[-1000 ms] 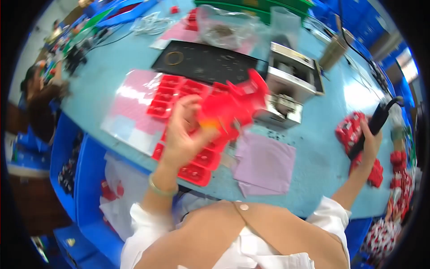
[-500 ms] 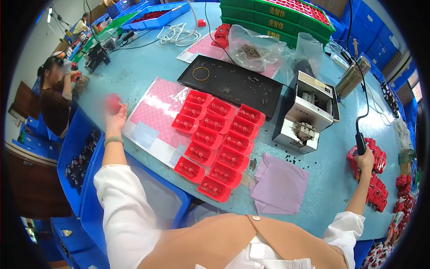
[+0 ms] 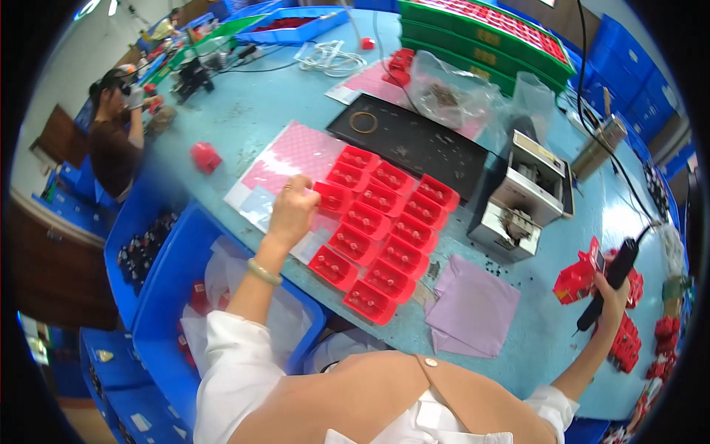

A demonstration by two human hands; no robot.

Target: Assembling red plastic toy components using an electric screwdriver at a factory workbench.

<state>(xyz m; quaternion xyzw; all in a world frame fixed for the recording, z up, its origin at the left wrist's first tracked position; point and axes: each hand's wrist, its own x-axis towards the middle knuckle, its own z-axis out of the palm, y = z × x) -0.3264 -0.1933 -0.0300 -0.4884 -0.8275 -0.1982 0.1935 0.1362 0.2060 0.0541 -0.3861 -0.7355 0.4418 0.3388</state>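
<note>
My left hand (image 3: 293, 212) has its fingers curled at the left edge of a red plastic housing (image 3: 333, 198), gripping its rim. That open-topped housing belongs to a block of several similar ones (image 3: 384, 229) laid in two slanting columns, with small clear pegs inside. At the right, my right hand (image 3: 611, 292) is closed around a black electric screwdriver (image 3: 621, 265), tilted with its thin tip down to the left. A red part (image 3: 578, 278) is right beside its fingers; whether they touch it I cannot tell. Another red piece (image 3: 205, 157) sits alone at the table's left.
Pink sheeting (image 3: 296, 152) lies under the housings; a black tray (image 3: 414, 144) is behind them. A metal machine (image 3: 521, 200) and a purple cloth (image 3: 473, 307) are right of them. Blue bins (image 3: 174, 281) border the left; green crates (image 3: 481, 55) stand behind. A co-worker (image 3: 115, 140) sits far left.
My left hand has moved from the table's left to the housings; the red piece blurred near it now rests on the table. My right hand has raised and tilted the screwdriver. The view has shifted.
</note>
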